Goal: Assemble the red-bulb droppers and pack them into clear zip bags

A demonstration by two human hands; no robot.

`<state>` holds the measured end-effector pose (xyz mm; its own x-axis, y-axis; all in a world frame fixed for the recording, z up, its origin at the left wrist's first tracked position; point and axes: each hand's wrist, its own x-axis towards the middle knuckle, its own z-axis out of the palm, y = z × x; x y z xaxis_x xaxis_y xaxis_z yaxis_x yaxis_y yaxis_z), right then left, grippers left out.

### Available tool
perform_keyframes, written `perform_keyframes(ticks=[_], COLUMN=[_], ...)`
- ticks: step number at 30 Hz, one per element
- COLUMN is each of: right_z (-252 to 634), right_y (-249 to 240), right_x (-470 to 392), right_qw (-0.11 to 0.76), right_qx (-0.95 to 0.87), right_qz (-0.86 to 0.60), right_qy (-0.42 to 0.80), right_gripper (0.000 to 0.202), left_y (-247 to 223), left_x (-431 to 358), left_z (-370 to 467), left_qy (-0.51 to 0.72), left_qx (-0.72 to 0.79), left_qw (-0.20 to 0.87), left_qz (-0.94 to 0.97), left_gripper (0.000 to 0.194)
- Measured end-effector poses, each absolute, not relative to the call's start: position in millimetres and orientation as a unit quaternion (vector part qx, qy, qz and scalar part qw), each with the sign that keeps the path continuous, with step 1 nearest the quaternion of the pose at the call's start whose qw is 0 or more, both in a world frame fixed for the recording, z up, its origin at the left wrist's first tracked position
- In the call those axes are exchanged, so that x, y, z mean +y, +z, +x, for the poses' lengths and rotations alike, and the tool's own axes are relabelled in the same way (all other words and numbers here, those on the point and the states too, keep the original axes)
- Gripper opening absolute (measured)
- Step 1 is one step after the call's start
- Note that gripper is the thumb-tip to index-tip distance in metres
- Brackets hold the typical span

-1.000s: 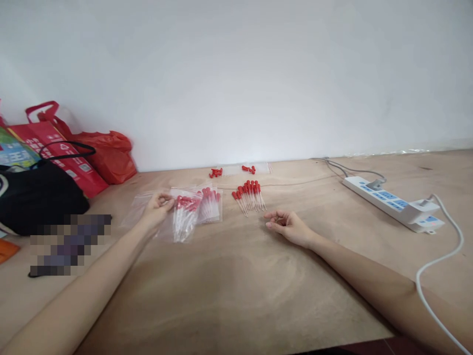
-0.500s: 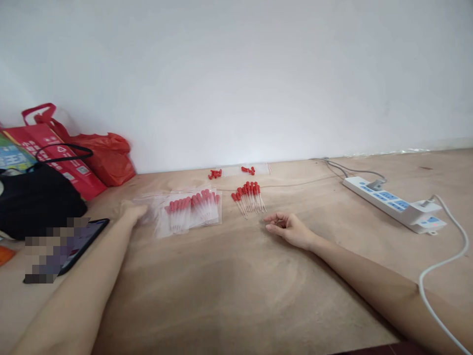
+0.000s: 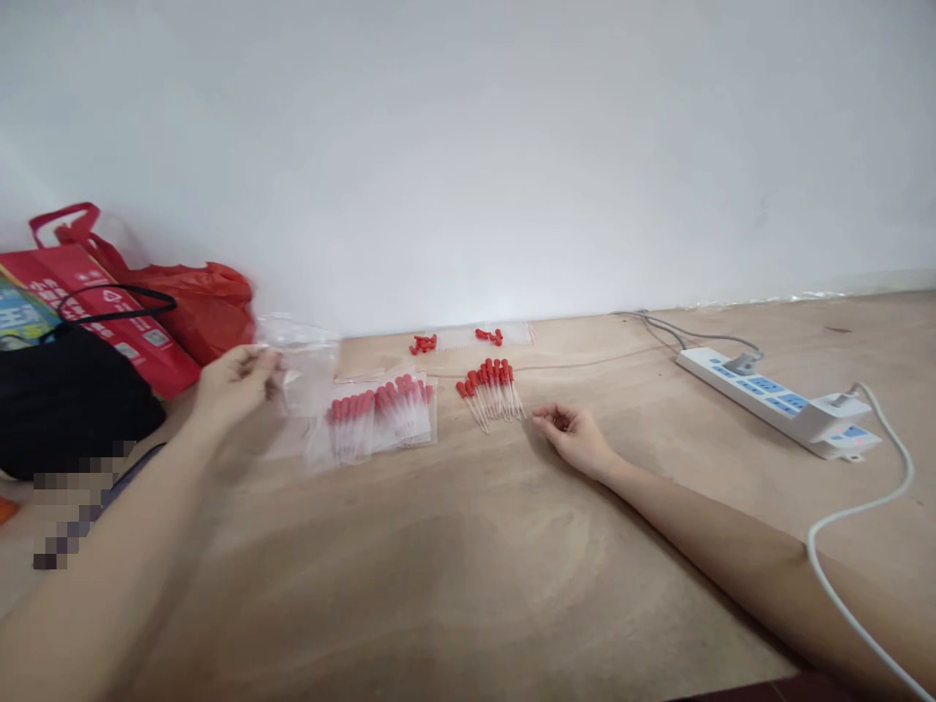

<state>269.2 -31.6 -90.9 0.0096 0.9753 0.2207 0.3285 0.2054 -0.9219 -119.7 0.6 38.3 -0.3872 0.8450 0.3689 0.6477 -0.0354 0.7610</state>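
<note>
My left hand point(image 3: 245, 380) pinches a clear plastic bag point(image 3: 311, 356), raised off the table at the left. The bag looks flat, with nothing visible inside. Beneath and to the right of it lie clear bags holding several red-bulbed droppers point(image 3: 399, 405). A loose fan of droppers point(image 3: 493, 385), red bulbs pointing away from me, lies on the wooden table point(image 3: 439, 565). Just right of their tips rests my right hand point(image 3: 574, 439), its fingers loosely curled and apart from the thumb, with nothing visible in them.
Loose red rubber bulbs point(image 3: 422, 344) lie farther back, near another clear bag point(image 3: 519, 334) with red bulbs on it. A white power strip point(image 3: 775, 400) with cables is at the right. Red bags point(image 3: 209, 307), a black bag point(image 3: 73, 400) and a partly hidden phone point(image 3: 132, 478) are left.
My left hand has lifted a clear bag up off the table at the left. The fingers of my right hand have curled in slightly, and it has shifted a little right.
</note>
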Motion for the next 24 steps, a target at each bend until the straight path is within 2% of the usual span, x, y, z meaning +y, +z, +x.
perform_keyframes(ticks=[1, 2, 4, 7, 9, 11, 13, 15, 19, 24], right_z=[270, 270, 268, 262, 256, 251, 248, 247, 249, 251], right_y=[-92, -92, -90, -83, -79, -77, -76, -76, -77, -79], right_x=[-23, -15, 3, 25, 37, 47, 54, 60, 68, 72], right_qw=[0.478, 0.478, 0.47, 0.451, 0.443, 0.433, 0.42, 0.407, 0.387, 0.386], right_qx=[-0.608, -0.603, -0.599, -0.592, -0.584, -0.578, -0.571, -0.564, -0.55, -0.54], right_qz=[-0.546, -0.559, -0.584, -0.618, -0.634, -0.646, -0.66, -0.672, -0.689, -0.688], right_qy=[0.324, 0.309, 0.281, 0.254, 0.249, 0.248, 0.249, 0.253, 0.27, 0.295], right_gripper=[0.026, 0.025, 0.025, 0.027, 0.028, 0.03, 0.031, 0.033, 0.036, 0.038], left_y=[37, 34, 21, -4, -19, -29, -33, -34, -37, -39], left_x=[-5, -11, -24, -43, -52, -60, -70, -81, -98, -97], left_z=[-108, -95, -67, -25, -4, 10, 17, 19, 18, 19], left_qy=[0.471, 0.444, 0.384, 0.231, 0.195, 0.239, 0.262, 0.234, 0.169, 0.161], left_qx=[0.632, 0.615, 0.592, 0.488, 0.46, 0.461, 0.435, 0.393, 0.342, 0.332], left_qw=[0.214, 0.266, 0.335, 0.45, 0.393, 0.23, 0.123, 0.126, 0.208, 0.239], left_qz=[0.577, 0.595, 0.625, 0.711, 0.772, 0.823, 0.853, 0.88, 0.901, 0.898], left_gripper=[0.017, 0.022, 0.031, 0.03, 0.025, 0.03, 0.027, 0.023, 0.028, 0.03])
